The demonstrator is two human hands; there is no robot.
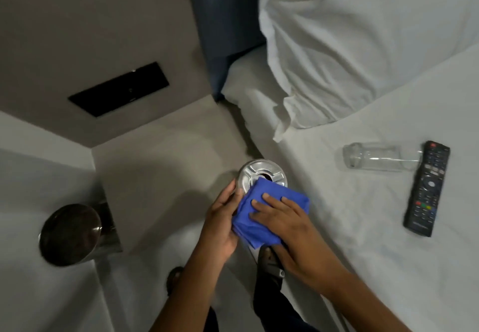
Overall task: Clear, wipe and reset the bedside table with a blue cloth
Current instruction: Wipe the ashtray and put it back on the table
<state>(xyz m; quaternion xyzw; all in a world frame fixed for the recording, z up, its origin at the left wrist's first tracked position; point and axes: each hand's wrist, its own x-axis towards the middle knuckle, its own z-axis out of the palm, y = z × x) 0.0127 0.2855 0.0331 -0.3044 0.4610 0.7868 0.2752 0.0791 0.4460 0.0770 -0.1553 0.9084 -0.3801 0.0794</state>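
Ashtray grasped by left hand fingers; right hand fingers flat, released, pressing blue cloth onto it. Glass, remote on bed.

The white bed carries a clear glass on its side just beside a black remote, right of the right grip.

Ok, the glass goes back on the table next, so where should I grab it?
Probably round its middle, from above: the glass lies on its side on the bed, its long wall bare, one end close to the remote.
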